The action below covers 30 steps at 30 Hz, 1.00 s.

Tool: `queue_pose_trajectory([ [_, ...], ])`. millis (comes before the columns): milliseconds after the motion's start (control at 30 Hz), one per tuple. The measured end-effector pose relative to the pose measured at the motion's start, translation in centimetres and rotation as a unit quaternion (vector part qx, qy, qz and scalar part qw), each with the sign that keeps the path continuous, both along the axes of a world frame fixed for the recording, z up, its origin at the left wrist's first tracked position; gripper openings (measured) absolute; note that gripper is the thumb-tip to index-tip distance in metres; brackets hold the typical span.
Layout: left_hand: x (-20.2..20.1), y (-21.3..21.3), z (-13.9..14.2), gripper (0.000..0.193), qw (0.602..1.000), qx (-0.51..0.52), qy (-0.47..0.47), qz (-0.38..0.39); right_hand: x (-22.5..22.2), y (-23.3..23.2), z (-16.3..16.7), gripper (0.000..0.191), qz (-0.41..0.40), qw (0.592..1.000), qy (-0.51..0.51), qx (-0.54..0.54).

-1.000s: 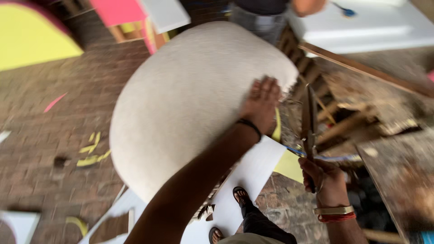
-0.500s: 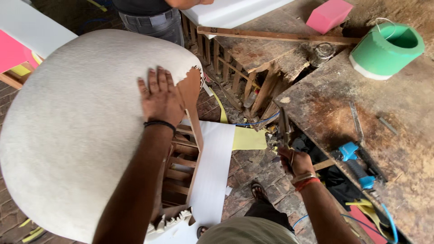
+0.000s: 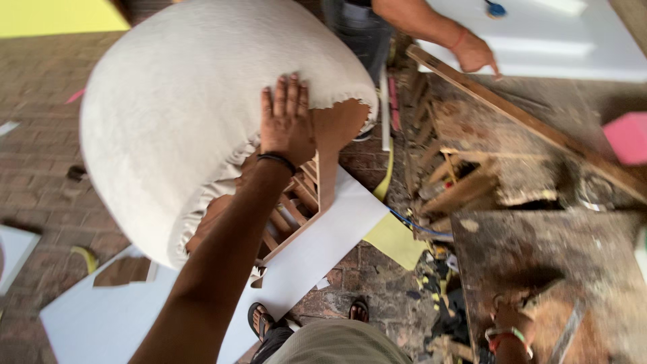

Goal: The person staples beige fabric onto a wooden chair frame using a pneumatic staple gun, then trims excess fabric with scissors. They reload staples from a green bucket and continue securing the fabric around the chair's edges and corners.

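Observation:
My left hand (image 3: 286, 121) lies flat, fingers spread, on the edge of a large rounded seat covered in off-white fabric (image 3: 182, 114). The seat is tipped up, so its wooden frame and slats (image 3: 303, 195) show beneath the loose, gathered fabric edge. My right hand (image 3: 515, 317), with bangles at the wrist, is low at the bottom right on a stained workbench (image 3: 539, 249). A grey metal piece (image 3: 568, 330) lies just beside it. I cannot make out whether its fingers hold anything.
Another person stands at the top, one hand (image 3: 475, 54) by a white board (image 3: 566, 40) and a long wooden strip (image 3: 512, 114). White sheets (image 3: 323, 249) and a yellow scrap (image 3: 394, 239) lie on the brick floor near my sandalled feet. A pink block (image 3: 627, 138) sits far right.
The view has swung left and the seat has tilted up more under my left hand. My right hand, which held scissors, has dropped to the workbench at the bottom right.

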<state>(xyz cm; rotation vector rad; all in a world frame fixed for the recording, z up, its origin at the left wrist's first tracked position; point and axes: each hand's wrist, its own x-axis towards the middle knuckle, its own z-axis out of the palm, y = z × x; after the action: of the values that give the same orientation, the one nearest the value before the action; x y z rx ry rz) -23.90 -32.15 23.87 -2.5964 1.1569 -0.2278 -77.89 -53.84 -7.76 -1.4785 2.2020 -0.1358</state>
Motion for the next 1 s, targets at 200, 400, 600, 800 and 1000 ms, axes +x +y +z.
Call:
queue_pose_trajectory([
  [200,2.1,0.3,-0.7,0.084,1.000,-0.018,0.023,0.008,8.8,0.9,-1.2,0.050,0.224,0.938,-0.008,-0.265],
  [400,4.7,2.9,-0.4,0.084,0.988,-0.134,0.070,-0.039,27.3,1.9,6.0,0.043,0.429,0.850,-0.276,-0.132],
  [600,7.7,6.2,2.2,0.075,0.975,-0.195,0.075,0.070,41.4,10.9,16.6,0.047,0.575,0.689,-0.378,-0.228],
  [800,6.5,6.2,2.2,0.076,0.971,-0.234,0.045,0.019,51.0,11.8,21.9,0.070,0.526,0.691,-0.417,-0.268],
  [1000,5.4,6.0,0.7,0.076,0.959,-0.283,0.031,-0.004,57.1,6.1,24.3,0.070,0.635,0.625,-0.273,-0.362],
])
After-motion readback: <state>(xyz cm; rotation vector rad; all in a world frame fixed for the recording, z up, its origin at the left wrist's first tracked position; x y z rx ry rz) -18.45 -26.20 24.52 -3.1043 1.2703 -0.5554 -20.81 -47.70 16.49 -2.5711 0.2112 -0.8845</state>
